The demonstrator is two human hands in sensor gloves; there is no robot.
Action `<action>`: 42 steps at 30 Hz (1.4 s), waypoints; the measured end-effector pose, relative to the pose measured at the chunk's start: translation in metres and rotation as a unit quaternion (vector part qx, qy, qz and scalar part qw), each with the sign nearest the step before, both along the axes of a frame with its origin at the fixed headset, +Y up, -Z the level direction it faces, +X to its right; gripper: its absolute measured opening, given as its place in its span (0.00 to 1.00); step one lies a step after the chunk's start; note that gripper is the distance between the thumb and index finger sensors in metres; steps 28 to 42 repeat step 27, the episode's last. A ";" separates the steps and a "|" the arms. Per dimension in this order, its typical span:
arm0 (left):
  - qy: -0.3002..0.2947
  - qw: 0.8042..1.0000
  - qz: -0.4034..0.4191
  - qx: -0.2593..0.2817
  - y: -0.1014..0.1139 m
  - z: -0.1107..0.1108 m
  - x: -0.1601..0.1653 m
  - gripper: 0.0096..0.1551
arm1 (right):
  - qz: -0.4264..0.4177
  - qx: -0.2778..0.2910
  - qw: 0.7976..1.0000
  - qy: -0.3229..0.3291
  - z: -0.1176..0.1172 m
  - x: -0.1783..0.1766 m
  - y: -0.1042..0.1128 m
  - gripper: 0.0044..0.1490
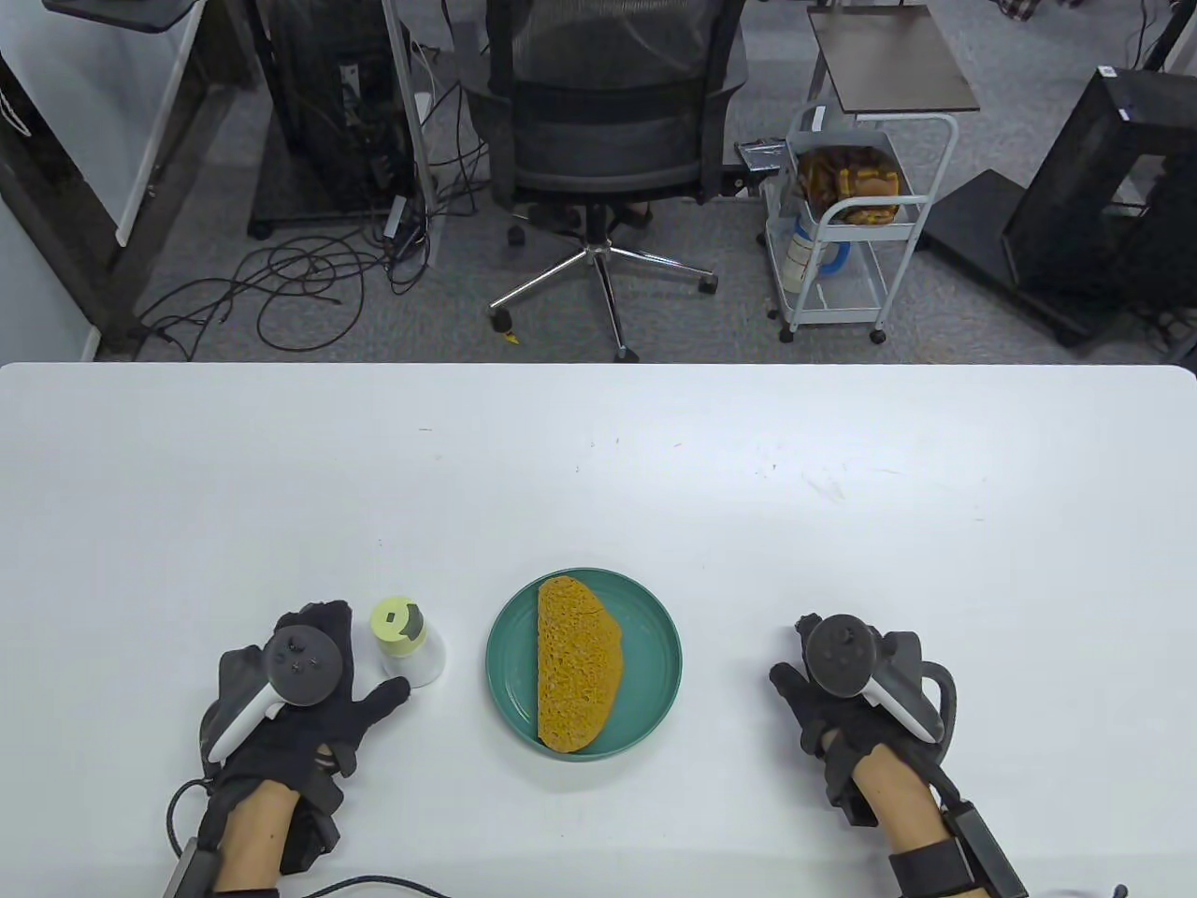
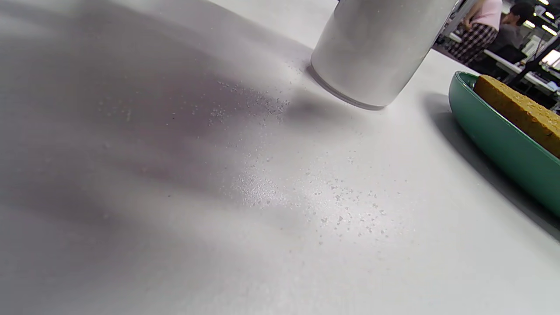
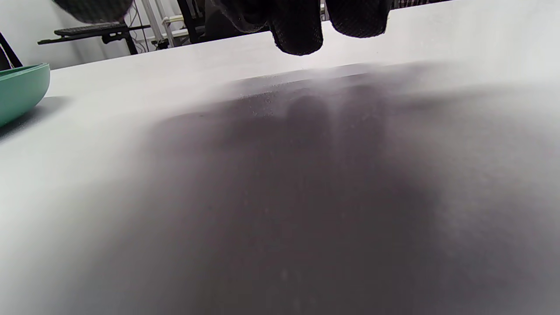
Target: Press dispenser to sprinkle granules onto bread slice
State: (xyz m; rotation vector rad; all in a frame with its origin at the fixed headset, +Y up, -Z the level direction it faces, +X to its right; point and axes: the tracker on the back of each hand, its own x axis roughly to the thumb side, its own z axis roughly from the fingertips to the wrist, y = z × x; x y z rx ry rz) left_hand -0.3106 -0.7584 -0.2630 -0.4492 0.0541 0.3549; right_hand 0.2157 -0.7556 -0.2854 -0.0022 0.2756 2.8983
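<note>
Cropping dispenser (image 2: 376, 48) top; left hand (image 1: 299, 697) fingers unseen.

Left hand (image 1: 299, 692) flat, palm down, fingers relaxed and thumb (image 1: 388, 697) splayed to its right, gripping nothing. Right hand (image 1: 842, 692) palm down too, fingertips (image 3: 297, 30) loosely bent, empty, tracker strapped on its back.

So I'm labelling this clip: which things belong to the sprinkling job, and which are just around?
Job:
- dispenser, upright by the left hand
- bread slice
- green plate under it

Just around:
- spilled granules on the table
- office chair
- trolley
</note>
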 end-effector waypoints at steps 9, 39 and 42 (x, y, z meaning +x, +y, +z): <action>0.001 1.000 0.004 0.013 0.005 0.001 0.001 0.68 | -0.003 0.008 1.000 0.006 0.001 -0.002 0.004 0.45; 0.001 1.000 0.011 0.009 0.003 0.001 -0.001 0.68 | -0.016 -0.008 1.000 0.012 0.002 -0.005 0.002 0.44; 0.001 1.000 0.011 0.009 0.003 0.001 -0.001 0.68 | -0.016 -0.008 1.000 0.012 0.002 -0.005 0.002 0.44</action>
